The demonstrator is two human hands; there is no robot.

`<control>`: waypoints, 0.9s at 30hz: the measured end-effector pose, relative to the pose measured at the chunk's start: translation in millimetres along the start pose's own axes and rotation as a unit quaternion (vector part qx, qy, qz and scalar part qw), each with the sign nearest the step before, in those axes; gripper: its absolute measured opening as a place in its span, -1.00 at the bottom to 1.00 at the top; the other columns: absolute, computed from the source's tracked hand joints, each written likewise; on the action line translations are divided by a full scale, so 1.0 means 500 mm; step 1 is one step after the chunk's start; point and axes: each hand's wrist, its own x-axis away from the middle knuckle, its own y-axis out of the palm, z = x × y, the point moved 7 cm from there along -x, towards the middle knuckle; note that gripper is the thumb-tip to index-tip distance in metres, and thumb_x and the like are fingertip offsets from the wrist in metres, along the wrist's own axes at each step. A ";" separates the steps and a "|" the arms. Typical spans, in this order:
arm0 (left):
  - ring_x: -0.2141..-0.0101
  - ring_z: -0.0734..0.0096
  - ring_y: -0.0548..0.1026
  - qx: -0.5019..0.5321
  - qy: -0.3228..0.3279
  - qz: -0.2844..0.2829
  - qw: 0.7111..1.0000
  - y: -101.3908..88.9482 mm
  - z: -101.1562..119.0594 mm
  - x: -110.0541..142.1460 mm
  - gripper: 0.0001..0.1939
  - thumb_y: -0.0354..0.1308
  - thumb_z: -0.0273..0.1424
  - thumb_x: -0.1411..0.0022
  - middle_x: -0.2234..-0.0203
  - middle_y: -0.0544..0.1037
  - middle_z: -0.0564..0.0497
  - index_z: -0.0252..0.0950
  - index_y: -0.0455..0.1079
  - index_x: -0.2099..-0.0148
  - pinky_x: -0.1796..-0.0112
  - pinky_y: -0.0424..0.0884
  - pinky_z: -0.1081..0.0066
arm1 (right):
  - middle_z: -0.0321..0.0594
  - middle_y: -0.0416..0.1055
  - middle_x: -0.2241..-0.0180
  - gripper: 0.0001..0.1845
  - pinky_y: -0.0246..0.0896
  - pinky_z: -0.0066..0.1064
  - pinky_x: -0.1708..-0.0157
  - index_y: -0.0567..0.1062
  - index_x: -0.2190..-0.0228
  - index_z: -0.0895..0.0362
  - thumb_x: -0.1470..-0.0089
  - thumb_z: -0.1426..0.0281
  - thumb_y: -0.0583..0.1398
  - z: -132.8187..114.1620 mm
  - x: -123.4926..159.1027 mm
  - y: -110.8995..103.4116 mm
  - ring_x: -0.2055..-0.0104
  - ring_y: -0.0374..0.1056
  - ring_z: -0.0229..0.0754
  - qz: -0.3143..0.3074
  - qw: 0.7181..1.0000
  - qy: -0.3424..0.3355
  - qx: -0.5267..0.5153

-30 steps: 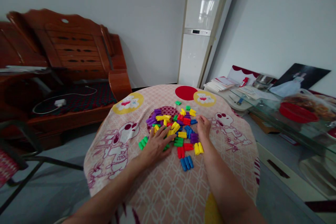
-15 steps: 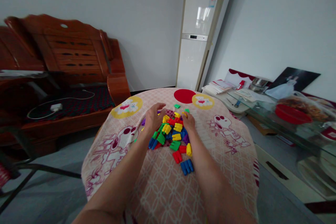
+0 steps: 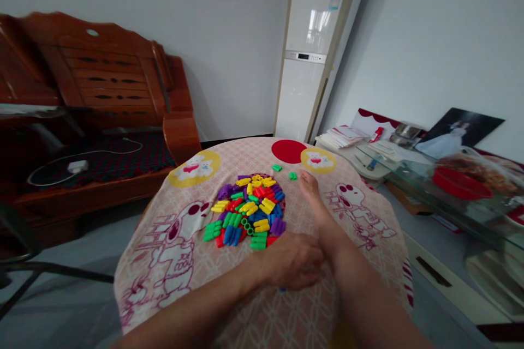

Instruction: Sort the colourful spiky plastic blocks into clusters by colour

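Note:
A heap of plastic building blocks [image 3: 248, 208] in yellow, green, red, blue and purple lies on the patterned tablecloth [image 3: 254, 305]. My left hand [image 3: 292, 262] is low over the cloth at the heap's near right edge, its fingers curled inward. What lies under its palm is hidden; a bit of blue shows below it. My right hand [image 3: 310, 185] rests farther back, right of the heap, seen edge-on with fingers stretched forward. Just left of its fingertips is a green block [image 3: 293, 175]. Another green block [image 3: 277, 167] lies farther back. My left hand comes close to my right forearm.
At the left stands a wooden bench [image 3: 114, 82] with a white cable and adapter [image 3: 77, 166]. Right of the table, a glass-topped stand [image 3: 413, 185] holds papers, a red bowl [image 3: 462, 181] and a photo. A tall white air conditioner [image 3: 303, 92] stands behind.
My left hand has moved from the heap's far left side to its near right edge. My right hand has shifted right, off the heap. The view has shifted slightly.

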 end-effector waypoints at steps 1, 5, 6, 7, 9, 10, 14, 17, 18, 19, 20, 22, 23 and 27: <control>0.18 0.25 0.50 -0.022 0.019 -0.037 0.999 0.027 0.004 0.005 -0.79 0.24 -0.29 -0.15 0.19 0.54 -0.07 -0.25 0.42 0.18 0.15 0.38 0.30 | -0.13 0.53 0.10 -0.55 0.21 -0.31 -0.02 0.54 0.07 0.12 -0.18 0.26 -0.01 0.008 -0.013 -0.001 0.02 0.35 -0.10 -0.002 1.000 0.004 0.006; -0.08 -0.02 0.36 -0.104 -0.007 -0.081 0.991 0.052 -0.023 0.021 -0.56 0.36 -0.26 -0.01 -0.01 0.44 -0.19 -0.26 0.39 0.06 -0.09 0.23 -0.03 | -0.05 0.52 0.07 -0.63 0.15 -0.23 -0.10 0.56 0.13 0.14 -0.16 0.32 0.04 0.023 -0.048 0.047 -0.02 0.36 -0.05 -0.035 0.998 0.019 0.038; -0.08 -0.03 0.35 -0.118 -0.026 -0.085 0.989 0.043 -0.035 0.026 -0.58 0.37 -0.27 0.00 -0.01 0.44 -0.19 -0.26 0.40 0.09 -0.11 0.20 -0.05 | -0.02 0.52 0.06 -0.65 0.14 -0.21 -0.12 0.57 0.14 0.15 -0.16 0.34 0.05 0.022 -0.052 0.066 -0.03 0.36 -0.03 -0.051 0.997 0.011 0.055; -0.07 -0.02 0.36 -0.131 -0.044 -0.088 0.986 0.032 -0.047 0.032 -0.63 0.35 -0.30 -0.02 0.02 0.45 -0.19 -0.26 0.41 0.12 -0.12 0.18 -0.06 | 0.00 0.52 0.06 -0.66 0.13 -0.20 -0.14 0.57 0.15 0.16 -0.14 0.38 0.07 0.019 -0.052 0.085 -0.04 0.36 -0.03 -0.065 0.995 -0.004 0.073; -0.02 0.06 0.40 -0.149 -0.074 -0.083 0.983 0.006 -0.072 0.044 -0.79 0.25 -0.37 -0.13 0.07 0.48 -0.16 -0.27 0.43 0.16 -0.14 0.16 -0.02 | -0.01 0.53 0.07 -0.68 0.12 -0.21 -0.15 0.58 0.17 0.16 -0.10 0.46 0.09 0.010 -0.046 0.112 -0.03 0.37 -0.03 -0.084 0.990 -0.047 0.100; 0.00 0.10 0.42 -0.154 -0.085 -0.076 0.981 -0.005 -0.083 0.051 -0.84 0.18 -0.41 -0.17 0.09 0.49 -0.15 -0.28 0.44 0.16 -0.15 0.16 0.01 | -0.03 0.54 0.08 -0.67 0.13 -0.23 -0.14 0.59 0.18 0.14 -0.08 0.50 0.09 0.006 -0.039 0.117 -0.02 0.38 -0.04 -0.087 0.988 -0.068 0.105; 0.00 0.15 0.42 -0.168 -0.109 -0.061 0.978 -0.028 -0.116 0.075 -0.86 0.11 -0.51 -0.19 0.14 0.52 -0.14 -0.31 0.47 0.21 -0.16 0.14 0.08 | -0.10 0.56 0.09 -0.63 0.21 -0.26 -0.10 0.60 0.20 0.13 -0.02 0.57 0.09 0.007 -0.004 0.101 0.01 0.41 -0.08 -0.114 0.980 -0.110 0.121; 0.02 0.16 0.44 -0.156 -0.132 -0.071 0.976 -0.039 -0.121 0.081 -0.91 0.15 -0.50 -0.16 0.18 0.54 -0.12 -0.31 0.47 0.27 -0.16 0.15 0.10 | -0.14 0.58 0.13 -0.64 0.26 -0.29 -0.04 0.62 0.25 0.11 0.04 0.58 0.13 0.019 0.020 0.068 0.05 0.44 -0.08 -0.167 0.971 -0.118 0.121; 0.04 0.17 0.45 -0.144 -0.139 -0.076 0.977 -0.046 -0.119 0.080 -0.94 0.18 -0.47 -0.14 0.19 0.55 -0.10 -0.31 0.47 0.30 -0.15 0.17 0.12 | -0.16 0.59 0.15 -0.65 0.28 -0.30 -0.01 0.63 0.25 0.10 0.05 0.57 0.15 0.024 0.025 0.054 0.07 0.46 -0.08 -0.173 0.972 -0.110 0.116; 0.06 0.18 0.47 -0.130 -0.146 -0.078 0.978 -0.056 -0.118 0.077 -0.95 0.21 -0.44 -0.13 0.20 0.56 -0.09 -0.30 0.47 0.31 -0.13 0.21 0.16 | -0.17 0.59 0.16 -0.67 0.30 -0.31 0.01 0.63 0.24 0.09 0.05 0.54 0.18 0.031 0.027 0.038 0.09 0.47 -0.08 -0.168 0.975 -0.096 0.113; 0.09 0.21 0.48 -0.117 -0.155 -0.076 0.978 -0.069 -0.119 0.074 -0.94 0.22 -0.42 -0.13 0.21 0.56 -0.08 -0.30 0.47 0.32 -0.09 0.26 0.21 | -0.17 0.59 0.16 -0.68 0.31 -0.31 0.04 0.63 0.22 0.10 0.04 0.50 0.20 0.038 0.027 0.022 0.11 0.47 -0.08 -0.153 0.978 -0.077 0.115; 0.13 0.25 0.50 -0.114 -0.191 -0.040 0.974 -0.112 -0.136 0.068 -0.91 0.19 -0.43 -0.15 0.21 0.58 -0.06 -0.29 0.47 0.26 0.02 0.35 0.32 | -0.10 0.58 0.15 -0.67 0.32 -0.31 0.08 0.61 0.17 0.15 0.03 0.40 0.26 0.050 0.027 -0.005 0.14 0.48 -0.06 -0.110 0.984 -0.039 0.137; 0.13 0.26 0.51 -0.129 -0.220 -0.012 0.967 -0.140 -0.153 0.067 -0.88 0.15 -0.45 -0.18 0.19 0.58 -0.07 -0.29 0.48 0.22 0.07 0.37 0.35 | -0.06 0.58 0.16 -0.65 0.32 -0.31 0.09 0.61 0.16 0.17 0.03 0.36 0.28 0.052 0.027 -0.013 0.16 0.48 -0.06 -0.094 0.983 -0.028 0.153; 0.15 0.20 0.55 -0.230 -0.389 0.033 0.891 -0.232 -0.259 0.094 -0.78 0.05 -0.50 -0.19 0.23 0.61 -0.14 -0.30 0.53 0.22 0.18 0.40 0.36 | -0.06 0.58 0.24 -0.72 0.28 -0.34 0.18 0.63 0.24 0.16 0.01 0.30 0.29 0.042 0.030 -0.012 0.21 0.46 -0.06 -0.096 0.974 -0.043 0.199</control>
